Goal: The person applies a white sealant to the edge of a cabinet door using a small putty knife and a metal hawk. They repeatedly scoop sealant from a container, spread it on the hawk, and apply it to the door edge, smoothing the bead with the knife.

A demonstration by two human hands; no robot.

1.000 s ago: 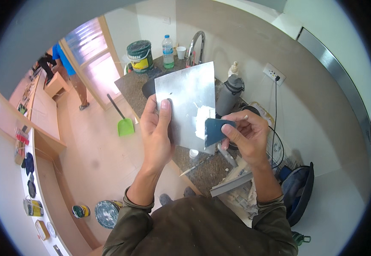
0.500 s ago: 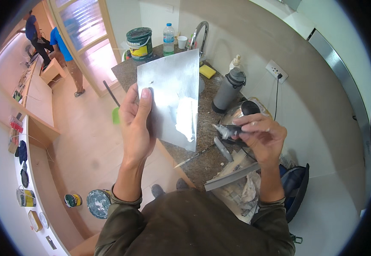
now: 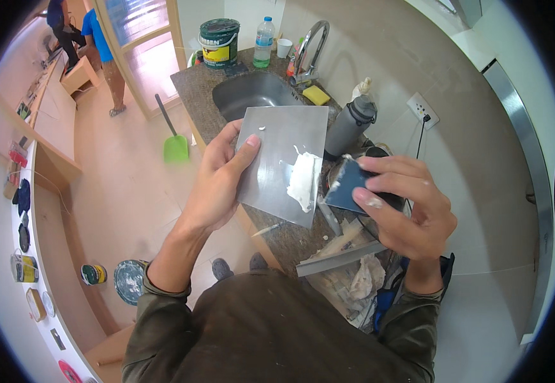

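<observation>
- Grey metal plate (image 3: 266, 175): tilted before the torso, above the counter's near edge. Left hand (image 3: 221, 169) grips its left side, thumb on the upper face.
- White paste (image 3: 303, 182): thick smear on the plate's right part — small dab near the thumb.
- Dark blue scraper (image 3: 349, 185), paste along its edge: pinched between thumb and fingers of the right hand (image 3: 414, 204), just right of the plate, apart from it.
- Grey strip (image 3: 341, 258): below the right hand.
- Grey bottle (image 3: 351, 126): beyond the plate's right edge.
- Farther along the speckled counter (image 3: 194, 86): yellow sponge (image 3: 316, 96), sink (image 3: 252, 92), curved tap (image 3: 316, 48), white cup (image 3: 283, 48), clear bottle (image 3: 263, 43), dark green bucket (image 3: 219, 45).
- Floor, left: green dustpan (image 3: 176, 148).
- Farthest — person in bright blue top (image 3: 99, 38).
</observation>
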